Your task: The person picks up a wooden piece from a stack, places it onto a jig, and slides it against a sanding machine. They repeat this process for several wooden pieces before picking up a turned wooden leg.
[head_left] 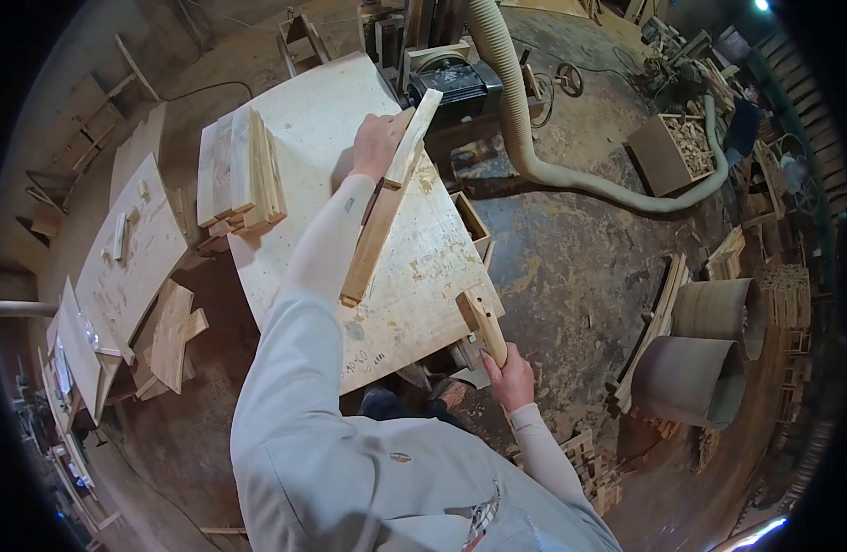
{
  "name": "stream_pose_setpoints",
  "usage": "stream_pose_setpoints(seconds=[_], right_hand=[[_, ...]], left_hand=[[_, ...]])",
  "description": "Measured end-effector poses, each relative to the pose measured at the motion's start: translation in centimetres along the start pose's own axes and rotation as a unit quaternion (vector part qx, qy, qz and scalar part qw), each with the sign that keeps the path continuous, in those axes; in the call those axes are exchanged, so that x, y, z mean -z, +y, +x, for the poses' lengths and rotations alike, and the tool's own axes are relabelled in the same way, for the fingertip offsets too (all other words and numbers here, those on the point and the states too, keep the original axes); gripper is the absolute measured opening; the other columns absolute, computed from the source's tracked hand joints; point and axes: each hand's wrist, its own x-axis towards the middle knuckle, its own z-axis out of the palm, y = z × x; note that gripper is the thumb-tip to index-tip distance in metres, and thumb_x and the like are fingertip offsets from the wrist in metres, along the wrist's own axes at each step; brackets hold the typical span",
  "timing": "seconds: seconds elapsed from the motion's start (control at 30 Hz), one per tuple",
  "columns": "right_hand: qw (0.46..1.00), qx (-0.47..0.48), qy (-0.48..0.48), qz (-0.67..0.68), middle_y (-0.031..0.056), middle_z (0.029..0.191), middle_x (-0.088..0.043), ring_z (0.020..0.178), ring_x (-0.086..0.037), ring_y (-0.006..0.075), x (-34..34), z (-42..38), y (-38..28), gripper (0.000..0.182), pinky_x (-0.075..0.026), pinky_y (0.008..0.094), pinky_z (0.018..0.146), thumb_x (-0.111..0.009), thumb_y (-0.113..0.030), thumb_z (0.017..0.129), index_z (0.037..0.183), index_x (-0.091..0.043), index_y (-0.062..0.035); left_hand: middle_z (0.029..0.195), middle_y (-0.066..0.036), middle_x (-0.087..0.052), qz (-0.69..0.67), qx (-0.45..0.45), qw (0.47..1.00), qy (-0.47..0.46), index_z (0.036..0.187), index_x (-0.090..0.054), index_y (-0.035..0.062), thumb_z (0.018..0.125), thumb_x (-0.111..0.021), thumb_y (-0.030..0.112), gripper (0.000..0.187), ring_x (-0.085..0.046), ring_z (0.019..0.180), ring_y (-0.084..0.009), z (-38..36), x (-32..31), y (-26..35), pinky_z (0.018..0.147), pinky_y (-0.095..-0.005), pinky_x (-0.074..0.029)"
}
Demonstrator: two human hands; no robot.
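My left hand [378, 147] reaches far over the pale tabletop [304, 120]. Its fingers close on a short pale wooden strip [414, 138], partly hidden behind it. That strip lies against a longer, browner wooden bar [376, 239] running toward me across the top. At the table's near right corner, my right hand [511, 377] is wrapped round a wooden handle [488, 333]. A dark hole shows near the handle's upper end, beside a small wooden block [466, 311]. How the handle is fixed cannot be made out.
Stacked boards [244, 175] lie on the table's left side. Beyond the table stands a black motor [456, 87], with a ribbed hose [534, 166] curving right. A second table [134, 244] is at left; large cylinders [686, 382] stand at right. Sawdust and chips litter the tabletop.
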Motion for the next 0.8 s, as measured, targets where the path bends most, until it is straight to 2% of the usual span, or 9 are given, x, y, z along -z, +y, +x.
stream_pose_setpoints(seconds=[0.07, 0.1, 0.17, 0.3, 0.37, 0.6, 0.67, 0.8], right_hand=[[1.000, -0.010, -0.004, 0.011, 0.0280, 0.098, -0.078, 0.092, -0.075, 0.0513, 0.3, -0.2, -0.6, 0.041, -0.059, 0.0593, 0.079, -0.077, -0.043, 0.101, 0.115, -0.066, -0.0058], [1.000, -0.010, -0.006, -0.001, 0.0284, 0.098, -0.077, 0.093, -0.075, 0.0516, 0.6, -0.2, -0.8, 0.041, -0.059, 0.0594, 0.079, -0.077, -0.042, 0.101, 0.114, -0.065, -0.0056], [1.000, -0.007, -0.011, -0.014, 0.0287, 0.098, -0.077, 0.094, -0.075, 0.0519, 1.0, 0.0, -1.4, 0.041, -0.059, 0.0596, 0.080, -0.077, -0.042, 0.101, 0.114, -0.065, -0.0055], [1.000, -0.019, -0.017, -0.016, 0.0285, 0.096, -0.076, 0.092, -0.074, 0.0523, 1.5, -0.2, -1.7, 0.041, -0.058, 0.0599, 0.078, -0.077, -0.042, 0.102, 0.111, -0.063, -0.0048], [0.999, -0.023, -0.022, -0.009, 0.0287, 0.095, -0.076, 0.091, -0.074, 0.0523, 1.4, -0.1, -2.0, 0.041, -0.058, 0.0600, 0.077, -0.077, -0.042, 0.102, 0.110, -0.063, -0.0044], [1.000, -0.008, 0.001, 0.003, 0.0302, 0.090, -0.075, 0.087, -0.073, 0.0530, 1.2, 0.0, -1.8, 0.043, -0.057, 0.0602, 0.073, -0.077, -0.043, 0.102, 0.104, -0.063, -0.0028], [1.000, -0.007, 0.001, 0.012, 0.0303, 0.090, -0.074, 0.086, -0.073, 0.0530, 1.2, 0.0, -1.7, 0.043, -0.057, 0.0603, 0.072, -0.077, -0.043, 0.102, 0.103, -0.063, -0.0025], [1.000, -0.009, -0.008, -0.008, 0.0303, 0.089, -0.074, 0.086, -0.073, 0.0531, 0.9, -0.1, -1.5, 0.044, -0.057, 0.0602, 0.072, -0.077, -0.043, 0.102, 0.104, -0.062, -0.0019]], left_hand=[[0.113, -0.023, -0.078, -0.027, 0.089, 0.993, 0.078, 0.117, -0.084, 0.0061, 0.099, -0.076, 0.031, 0.031, -0.075, 0.104, -0.0415, -0.6, -0.6, -0.8, 0.095, -0.0495, -0.059], [0.113, -0.023, -0.078, -0.023, 0.090, 0.993, 0.072, 0.117, -0.084, 0.0061, 0.099, -0.076, 0.031, 0.031, -0.075, 0.104, -0.0415, -0.8, -0.7, -1.4, 0.095, -0.0495, -0.059], [0.111, -0.023, -0.081, -0.058, 0.203, 0.976, -0.059, 0.109, -0.086, 0.0041, 0.095, -0.079, 0.031, 0.031, -0.077, 0.106, -0.0400, -0.6, -0.4, -2.0, 0.099, -0.0474, -0.059], [0.103, -0.021, -0.083, -0.049, 0.195, 0.978, -0.050, 0.102, -0.087, 0.0041, 0.093, -0.082, 0.032, 0.030, -0.079, 0.104, -0.0381, 0.0, -1.9, -2.4, 0.099, -0.0462, -0.060], [0.099, -0.018, -0.084, -0.068, 0.230, 0.970, -0.029, 0.093, -0.087, 0.0046, 0.092, -0.085, 0.035, 0.030, -0.080, 0.097, -0.0353, 0.8, -2.5, -2.0, 0.092, -0.0454, -0.060], [0.098, -0.017, -0.085, -0.061, 0.242, 0.968, -0.013, 0.093, -0.088, 0.0065, 0.090, -0.088, 0.034, 0.028, -0.080, 0.095, -0.0341, 3.7, -5.2, -2.2, 0.093, -0.0446, -0.061], [0.102, -0.020, -0.083, -0.070, 0.245, 0.967, -0.021, 0.095, -0.088, 0.0060, 0.091, -0.084, 0.030, 0.024, -0.080, 0.101, -0.0390, 4.0, -4.9, -1.7, 0.098, -0.0472, -0.061], [0.103, -0.021, -0.083, -0.073, 0.264, 0.961, -0.017, 0.097, -0.089, 0.0064, 0.091, -0.084, 0.030, 0.024, -0.080, 0.102, -0.0395, 4.3, -4.9, -1.0, 0.099, -0.0472, -0.061]])
